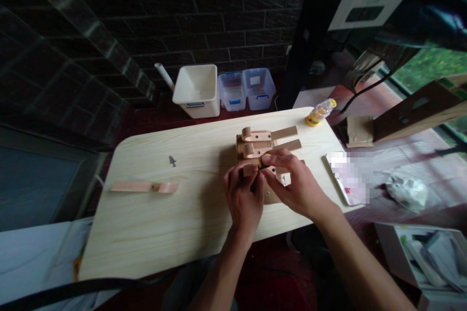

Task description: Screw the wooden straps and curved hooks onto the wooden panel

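Note:
A wooden assembly (240, 148) with several curled-end wooden pieces on it stands on the table. My right hand (295, 182) pinches the yellow-and-black handle of what looks like a short screwdriver (263, 161), held over the nearest piece. Its tip is hidden by my fingers. My left hand (245, 197) is closed around the curled end of that wooden piece (249, 170). Farther back, two similar wooden pieces, one (257, 135) behind the other, lie side by side with dark screw holes or heads showing.
A loose wooden piece (134, 186) and several screws (172, 161) lie on the table (164, 233) to the left. A clear yellow-ended container (320, 112) stands at the back right, a phone-like slab (345, 180) at the right edge. Bins (197, 107) stand behind the table.

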A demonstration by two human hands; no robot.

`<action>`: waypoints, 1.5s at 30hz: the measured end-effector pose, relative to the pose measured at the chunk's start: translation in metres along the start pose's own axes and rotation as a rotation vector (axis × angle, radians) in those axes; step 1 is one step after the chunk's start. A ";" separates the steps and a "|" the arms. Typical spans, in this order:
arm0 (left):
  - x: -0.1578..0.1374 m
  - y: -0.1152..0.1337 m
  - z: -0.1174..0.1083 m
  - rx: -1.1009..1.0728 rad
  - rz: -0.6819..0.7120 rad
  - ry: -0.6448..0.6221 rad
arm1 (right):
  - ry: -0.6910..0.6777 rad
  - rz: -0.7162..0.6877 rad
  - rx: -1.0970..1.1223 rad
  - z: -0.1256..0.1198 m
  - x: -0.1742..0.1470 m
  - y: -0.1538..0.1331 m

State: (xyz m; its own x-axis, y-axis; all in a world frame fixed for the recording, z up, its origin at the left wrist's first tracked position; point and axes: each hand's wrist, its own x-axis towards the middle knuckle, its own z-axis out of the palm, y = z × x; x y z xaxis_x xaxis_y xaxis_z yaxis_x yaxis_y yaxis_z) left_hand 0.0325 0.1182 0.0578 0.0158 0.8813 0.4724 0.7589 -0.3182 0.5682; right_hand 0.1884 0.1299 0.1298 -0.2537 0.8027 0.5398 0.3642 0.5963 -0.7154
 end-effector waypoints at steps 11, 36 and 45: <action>0.000 0.002 -0.003 0.047 0.031 -0.004 | -0.065 -0.018 -0.002 -0.003 0.003 -0.007; -0.002 0.001 -0.001 0.004 -0.005 -0.024 | -0.059 -0.020 -0.005 -0.002 0.001 0.001; 0.000 0.002 -0.002 -0.034 -0.009 -0.009 | -0.033 -0.010 -0.020 -0.001 0.001 0.000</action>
State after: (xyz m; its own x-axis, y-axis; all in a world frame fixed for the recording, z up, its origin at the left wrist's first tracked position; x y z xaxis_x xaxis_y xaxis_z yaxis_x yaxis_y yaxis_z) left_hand 0.0325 0.1173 0.0601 0.0152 0.8873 0.4610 0.7363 -0.3219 0.5952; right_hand 0.1897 0.1306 0.1306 -0.2871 0.7967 0.5318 0.3794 0.6044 -0.7006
